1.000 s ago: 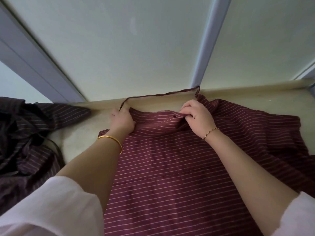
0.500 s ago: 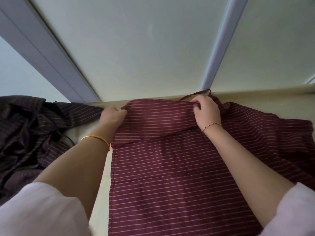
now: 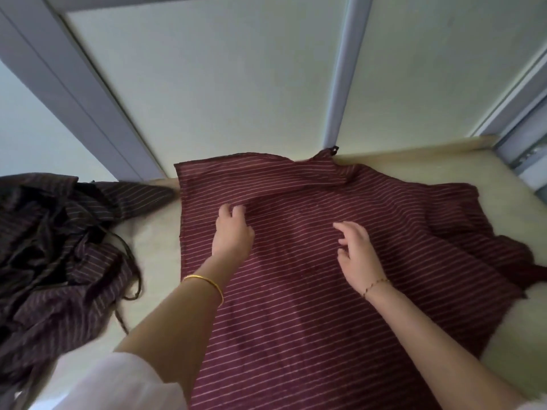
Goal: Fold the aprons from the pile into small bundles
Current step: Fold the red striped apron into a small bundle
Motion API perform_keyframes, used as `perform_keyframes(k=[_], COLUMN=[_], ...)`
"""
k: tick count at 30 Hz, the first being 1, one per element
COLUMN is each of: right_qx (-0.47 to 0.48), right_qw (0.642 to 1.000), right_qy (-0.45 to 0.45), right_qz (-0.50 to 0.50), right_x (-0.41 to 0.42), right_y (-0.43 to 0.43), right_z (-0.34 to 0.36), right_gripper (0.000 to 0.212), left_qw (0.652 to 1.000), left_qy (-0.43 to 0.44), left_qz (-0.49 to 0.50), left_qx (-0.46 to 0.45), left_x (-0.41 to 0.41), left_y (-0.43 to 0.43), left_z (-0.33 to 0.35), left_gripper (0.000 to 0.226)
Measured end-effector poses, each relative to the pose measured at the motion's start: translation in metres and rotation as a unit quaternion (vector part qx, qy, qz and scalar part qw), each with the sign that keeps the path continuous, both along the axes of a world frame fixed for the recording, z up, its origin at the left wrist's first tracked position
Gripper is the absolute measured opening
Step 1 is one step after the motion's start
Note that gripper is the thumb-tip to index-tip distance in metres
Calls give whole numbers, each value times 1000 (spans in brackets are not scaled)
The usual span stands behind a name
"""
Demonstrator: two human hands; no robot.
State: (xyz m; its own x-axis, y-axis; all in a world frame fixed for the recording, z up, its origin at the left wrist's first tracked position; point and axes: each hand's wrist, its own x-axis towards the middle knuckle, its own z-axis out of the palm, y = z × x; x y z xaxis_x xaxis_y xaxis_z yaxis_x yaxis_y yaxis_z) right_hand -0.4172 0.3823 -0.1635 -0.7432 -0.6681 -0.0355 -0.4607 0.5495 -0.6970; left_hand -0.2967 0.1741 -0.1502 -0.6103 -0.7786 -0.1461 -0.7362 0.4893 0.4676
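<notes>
One maroon striped apron (image 3: pixel 310 315) lies spread on the cream bench (image 3: pixel 157 238), its top edge folded over. The left hand (image 3: pixel 233 236) and right hand (image 3: pixel 359 258) are over its middle, fingers loosely spread, holding nothing. One heap of dark striped aprons (image 3: pixel 50 247) sits at the left.

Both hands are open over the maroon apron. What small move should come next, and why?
Probably grip the rumpled right side of the maroon apron and fold it inward: its top is already turned over, and the left hand and right hand hold nothing.
</notes>
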Motion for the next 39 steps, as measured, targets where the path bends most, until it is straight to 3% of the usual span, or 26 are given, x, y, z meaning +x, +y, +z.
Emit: perform_keyframes(k=[6, 13, 16, 19, 22, 25, 28, 33, 36, 39], right_qx=[20, 37, 70, 114, 103, 68, 42, 29, -1, 28], right_qw=[1000, 999, 995, 990, 993, 996, 998, 996, 992, 992], right_qy=[-3, 26, 38, 13, -18, -42, -36, 44, 91, 105], right_qz=[-10, -28, -67, -77, -49, -43, -36, -67, -91, -66], right_x=[19, 49, 62, 72, 84, 91, 95, 104, 104, 98], right_y=[66, 158, 197, 226, 242, 248, 254, 255, 245, 235], right_z=[0, -2, -2, -7, -13, -17, -20, -12, 0, 16], right_gripper=[36, 24, 19, 18, 20, 21, 25, 64, 77, 75], left_qw=[988, 979, 973, 956, 922, 911, 928, 976, 983, 985], left_qy=[-22, 4, 19, 12, -105, -133, -93, 51, 69, 61], left_qz=[-155, -200, -231, -284, -342, -321, -309, -213, -155, -124], left_qx=[9, 30, -5, -64, -149, -222, -187, 13, 64, 104], left_x=[13, 50, 68, 82, 92, 94, 92, 90, 92, 93], left_y=[109, 233, 275, 313, 338, 347, 344, 323, 312, 307], left_z=[-12, -20, -22, -25, -38, -39, -28, 12, 35, 52], left_gripper=[34, 23, 21, 35, 52, 39, 23, 9, 12, 9])
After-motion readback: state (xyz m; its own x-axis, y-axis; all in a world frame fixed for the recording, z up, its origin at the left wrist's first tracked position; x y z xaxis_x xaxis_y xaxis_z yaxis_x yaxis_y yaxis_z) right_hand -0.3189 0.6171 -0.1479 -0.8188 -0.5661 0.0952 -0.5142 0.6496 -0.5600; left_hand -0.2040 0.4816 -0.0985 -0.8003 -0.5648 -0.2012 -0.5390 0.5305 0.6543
